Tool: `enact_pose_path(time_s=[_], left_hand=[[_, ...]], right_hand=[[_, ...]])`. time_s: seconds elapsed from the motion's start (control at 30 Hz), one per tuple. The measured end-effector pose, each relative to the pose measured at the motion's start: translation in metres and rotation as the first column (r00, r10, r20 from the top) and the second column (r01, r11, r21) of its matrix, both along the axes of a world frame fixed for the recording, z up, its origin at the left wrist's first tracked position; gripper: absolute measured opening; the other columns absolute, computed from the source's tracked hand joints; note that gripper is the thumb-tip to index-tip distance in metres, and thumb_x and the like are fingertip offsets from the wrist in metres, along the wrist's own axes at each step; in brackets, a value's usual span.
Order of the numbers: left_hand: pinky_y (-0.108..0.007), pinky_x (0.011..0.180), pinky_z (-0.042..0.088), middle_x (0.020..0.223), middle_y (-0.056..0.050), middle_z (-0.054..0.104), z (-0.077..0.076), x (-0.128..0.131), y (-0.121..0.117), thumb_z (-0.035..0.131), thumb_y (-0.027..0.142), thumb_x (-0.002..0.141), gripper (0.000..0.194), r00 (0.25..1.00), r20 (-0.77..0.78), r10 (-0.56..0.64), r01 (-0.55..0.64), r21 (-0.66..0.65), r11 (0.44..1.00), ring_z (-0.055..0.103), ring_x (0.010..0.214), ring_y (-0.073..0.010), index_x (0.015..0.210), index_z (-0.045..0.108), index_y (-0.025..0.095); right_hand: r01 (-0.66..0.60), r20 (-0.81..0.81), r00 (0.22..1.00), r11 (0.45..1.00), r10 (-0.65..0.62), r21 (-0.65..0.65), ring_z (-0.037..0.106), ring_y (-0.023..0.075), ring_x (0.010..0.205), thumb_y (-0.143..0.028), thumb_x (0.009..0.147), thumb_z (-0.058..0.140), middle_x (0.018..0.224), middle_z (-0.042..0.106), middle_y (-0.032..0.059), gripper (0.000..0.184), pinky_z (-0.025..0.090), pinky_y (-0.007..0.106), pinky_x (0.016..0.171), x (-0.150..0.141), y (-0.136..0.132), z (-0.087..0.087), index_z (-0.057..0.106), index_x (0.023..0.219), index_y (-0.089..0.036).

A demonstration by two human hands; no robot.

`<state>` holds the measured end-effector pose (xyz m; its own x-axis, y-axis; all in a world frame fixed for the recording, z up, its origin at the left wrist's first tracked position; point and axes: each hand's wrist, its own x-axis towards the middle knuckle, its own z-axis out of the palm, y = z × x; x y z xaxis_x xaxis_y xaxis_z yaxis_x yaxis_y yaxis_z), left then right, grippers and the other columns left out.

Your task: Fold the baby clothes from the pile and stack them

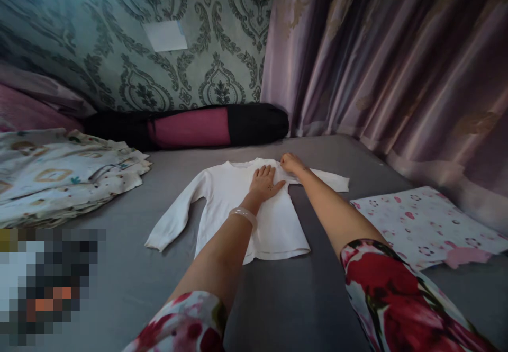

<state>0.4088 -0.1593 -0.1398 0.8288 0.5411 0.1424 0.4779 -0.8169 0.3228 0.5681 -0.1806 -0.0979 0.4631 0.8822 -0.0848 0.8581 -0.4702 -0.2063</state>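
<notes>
A white long-sleeved shirt (226,193) lies spread on the grey bed sheet (278,304), its neckline toward the wall. One sleeve reaches out to the lower left; the other stretches to the right behind my right wrist. My left hand (265,182) rests flat on the upper chest of the shirt, fingers stretched out, with a pale bangle on the wrist. At the shoulder on the right, my right hand (291,163) has its fingers curled closed on the shirt's fabric. The exact grip of its fingertips is hard to see.
A patterned cloth with ruffled edges (71,172) is heaped at left. Along the wall lies a long black and pink bag (190,127). A white printed cloth (424,225) lies at right, below the curtain (397,77). The lower left corner is pixelated.
</notes>
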Motion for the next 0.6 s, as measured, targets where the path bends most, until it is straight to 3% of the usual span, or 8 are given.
enact_pose_path(time_s=[0.17, 0.37, 0.5, 0.6], left_hand=[[-0.048, 0.118, 0.017, 0.154, -0.017, 0.033, -0.002, 0.0, 0.001, 0.036, 0.061, 0.091, 0.072, 1.0, -0.006, 0.004, -0.004, 0.003, 1.0, 0.024, 0.144, -0.0318, 0.144, 0.038, 0.013], [-0.049, 0.118, 0.017, 0.154, -0.015, 0.033, -0.001, 0.0, 0.001, 0.036, 0.059, 0.091, 0.069, 1.0, -0.013, 0.0, 0.0, 0.004, 1.0, 0.024, 0.144, -0.0321, 0.143, 0.04, 0.014], [-0.049, 0.117, 0.018, 0.154, -0.016, 0.034, 0.0, 0.0, 0.001, 0.038, 0.058, 0.091, 0.069, 1.0, -0.022, 0.011, -0.01, 0.004, 1.0, 0.025, 0.144, -0.0323, 0.143, 0.04, 0.012], [-0.049, 0.117, 0.018, 0.154, -0.016, 0.034, -0.001, 0.0, 0.001, 0.038, 0.059, 0.091, 0.069, 1.0, -0.017, 0.008, -0.009, -0.002, 1.0, 0.025, 0.144, -0.0322, 0.142, 0.04, 0.013]], right_hand=[[0.053, 0.141, 0.987, 0.99, -0.072, 0.13, 0.055, 0.0262, 0.117, -0.009, 0.093, 0.038, 0.127, 0.057, 0.0183, 0.035, 0.041, 0.033, 0.094, -0.016, -0.013, -0.008, 0.059, 0.121, -0.011], [0.097, 0.176, 0.976, 0.977, -0.132, 0.192, 0.054, 0.0253, 0.113, -0.008, 0.093, 0.032, 0.12, 0.061, 0.0169, 0.037, 0.04, 0.032, 0.094, -0.03, -0.028, -0.017, 0.057, 0.12, -0.012], [0.019, 0.149, 0.988, 0.985, -0.045, 0.173, 0.051, 0.0245, 0.118, -0.013, 0.095, 0.032, 0.126, 0.06, 0.016, 0.038, 0.036, 0.031, 0.101, -0.03, -0.044, -0.023, 0.057, 0.125, -0.011], [-0.062, 0.108, 0.993, 0.99, 0.048, 0.128, 0.041, 0.0232, 0.132, -0.022, 0.098, 0.032, 0.144, 0.047, 0.0125, 0.043, 0.029, 0.034, 0.11, -0.025, -0.065, -0.026, 0.05, 0.136, -0.013]])
